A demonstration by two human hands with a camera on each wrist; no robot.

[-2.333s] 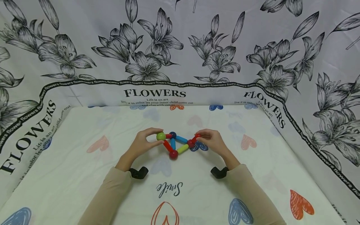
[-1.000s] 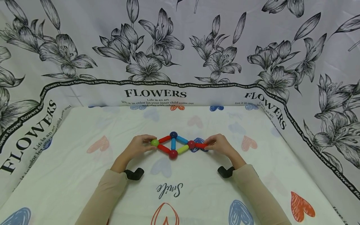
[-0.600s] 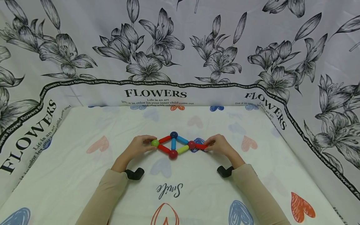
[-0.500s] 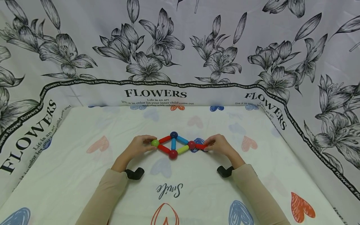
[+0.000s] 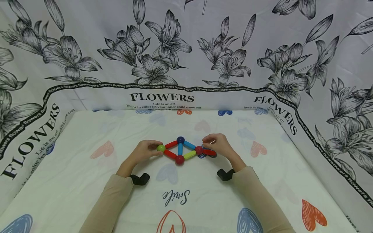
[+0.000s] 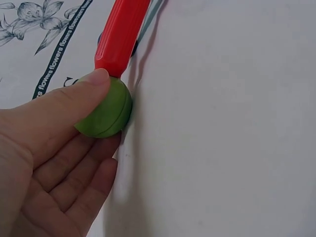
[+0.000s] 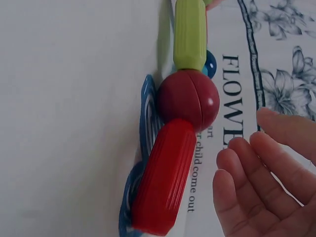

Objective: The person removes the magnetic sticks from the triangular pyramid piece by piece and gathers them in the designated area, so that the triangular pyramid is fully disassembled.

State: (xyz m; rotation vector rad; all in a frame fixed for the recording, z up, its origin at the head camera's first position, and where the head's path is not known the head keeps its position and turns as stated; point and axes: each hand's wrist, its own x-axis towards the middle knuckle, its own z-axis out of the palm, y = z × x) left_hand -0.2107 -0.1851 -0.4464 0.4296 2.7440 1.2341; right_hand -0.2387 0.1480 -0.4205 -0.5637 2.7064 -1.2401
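Observation:
A flat shape of magnetic balls and rods lies on the tablecloth: two triangles sharing a blue rod. Its corners are a green ball, a dark blue ball, a near red ball and a right-hand red ball. My left hand pinches the green ball, thumb on its near side in the left wrist view. From the right-hand red ball a red rod sticks out, its other end free. My right hand hovers just behind that rod, fingers loosely bent and apart from it.
A white tablecloth printed with hearts and "Smile" covers the table. Behind and at the sides hangs a flower-printed curtain. Black wrist mounts jut inward from both sleeves.
My right hand has let go of the red rod and moved up and left, behind it. Earlier, both hands spread and lowered the shape flat. The left hand has stayed at the green ball.

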